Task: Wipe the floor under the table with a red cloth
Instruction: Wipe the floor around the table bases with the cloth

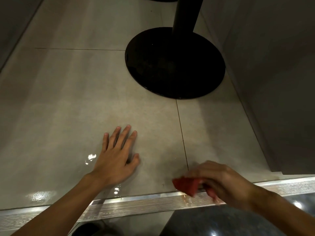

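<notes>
Red cloth [186, 186] sits bunched in the right hand [219, 183], whose fingers are clenched around it; the cloth pokes out to the left of the knuckles, low over the ribbed metal strip [136, 206] that edges the floor [68, 99]. Whether the cloth touches the strip I cannot tell, as it is blurred. To the left of it, the left hand [117, 157] lies released, palm down and fingers spread, flat on the grey tiles. Wet glints show just beside that hand's wrist. Beyond both hands, further from the person, stands the round black base [173, 65] of the desk, with its dark post [185, 14] rising out of view. A grout line runs from the base toward the right hand.
</notes>
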`<move>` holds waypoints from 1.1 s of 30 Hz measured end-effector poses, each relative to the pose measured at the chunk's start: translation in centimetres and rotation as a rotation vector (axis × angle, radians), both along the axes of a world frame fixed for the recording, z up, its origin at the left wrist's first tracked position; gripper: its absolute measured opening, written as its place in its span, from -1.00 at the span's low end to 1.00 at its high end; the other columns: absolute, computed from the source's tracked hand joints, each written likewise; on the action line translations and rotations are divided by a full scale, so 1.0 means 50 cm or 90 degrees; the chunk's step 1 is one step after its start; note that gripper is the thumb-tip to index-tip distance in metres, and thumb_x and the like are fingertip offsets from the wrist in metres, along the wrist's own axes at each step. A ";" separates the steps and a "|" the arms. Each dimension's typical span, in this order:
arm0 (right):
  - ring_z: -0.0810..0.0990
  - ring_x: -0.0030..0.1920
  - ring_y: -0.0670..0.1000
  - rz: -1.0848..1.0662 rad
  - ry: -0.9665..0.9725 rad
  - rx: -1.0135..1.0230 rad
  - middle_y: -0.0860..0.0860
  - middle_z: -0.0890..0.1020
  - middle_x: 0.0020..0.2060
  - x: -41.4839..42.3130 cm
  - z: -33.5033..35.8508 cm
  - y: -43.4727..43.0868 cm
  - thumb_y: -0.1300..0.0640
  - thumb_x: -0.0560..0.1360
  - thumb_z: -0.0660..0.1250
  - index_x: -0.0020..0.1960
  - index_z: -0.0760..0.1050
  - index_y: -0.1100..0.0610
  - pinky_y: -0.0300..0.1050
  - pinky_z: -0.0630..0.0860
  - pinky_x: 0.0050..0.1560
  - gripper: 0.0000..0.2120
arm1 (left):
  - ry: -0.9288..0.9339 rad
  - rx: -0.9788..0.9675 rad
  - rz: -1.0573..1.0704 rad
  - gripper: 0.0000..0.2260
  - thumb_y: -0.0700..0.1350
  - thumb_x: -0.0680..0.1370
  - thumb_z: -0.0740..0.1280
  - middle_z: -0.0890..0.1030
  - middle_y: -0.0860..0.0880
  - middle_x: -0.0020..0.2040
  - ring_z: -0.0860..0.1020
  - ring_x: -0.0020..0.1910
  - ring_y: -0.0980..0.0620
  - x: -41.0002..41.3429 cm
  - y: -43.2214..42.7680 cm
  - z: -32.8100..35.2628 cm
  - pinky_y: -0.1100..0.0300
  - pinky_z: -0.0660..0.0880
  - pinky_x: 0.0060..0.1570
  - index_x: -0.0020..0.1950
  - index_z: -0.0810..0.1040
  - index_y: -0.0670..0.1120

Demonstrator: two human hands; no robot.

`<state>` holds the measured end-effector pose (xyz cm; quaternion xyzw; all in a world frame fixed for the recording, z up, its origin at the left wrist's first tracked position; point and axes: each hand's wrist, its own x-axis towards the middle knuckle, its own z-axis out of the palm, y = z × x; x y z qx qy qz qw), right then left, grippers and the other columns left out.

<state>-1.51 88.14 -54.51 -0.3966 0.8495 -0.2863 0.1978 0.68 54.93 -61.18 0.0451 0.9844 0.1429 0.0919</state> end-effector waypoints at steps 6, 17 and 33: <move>0.32 0.41 -0.01 -0.039 0.130 0.068 -0.12 0.41 0.39 -0.027 -0.073 -0.117 0.14 0.51 0.33 0.37 0.37 -0.18 0.06 0.42 0.33 -0.52 | -0.001 -0.016 -0.002 -0.34 0.29 0.52 -0.11 -0.24 0.06 0.57 -0.37 0.50 0.05 0.001 -0.002 0.001 -0.11 -0.29 0.48 0.57 -0.15 0.07; 0.39 0.34 -0.01 0.046 0.113 0.080 -0.18 0.45 0.31 0.085 -0.066 0.028 -0.17 0.51 0.34 0.30 0.42 -0.34 -0.06 0.45 0.23 -0.63 | 0.000 -0.007 0.008 -0.34 0.27 0.50 -0.10 -0.19 0.06 0.58 -0.33 0.51 0.05 0.000 0.000 -0.003 -0.10 -0.30 0.48 0.57 -0.10 0.06; 0.66 -0.12 0.04 -0.153 -0.210 -0.118 -0.06 0.64 -0.03 -0.071 0.071 -0.056 0.14 0.56 0.27 0.16 0.60 -0.14 0.03 0.61 -0.08 -0.73 | 0.131 0.092 0.119 -0.48 0.16 0.38 0.15 0.48 0.04 0.32 0.40 0.30 -0.10 -0.066 -0.073 0.033 -0.06 0.33 0.29 0.30 0.48 0.04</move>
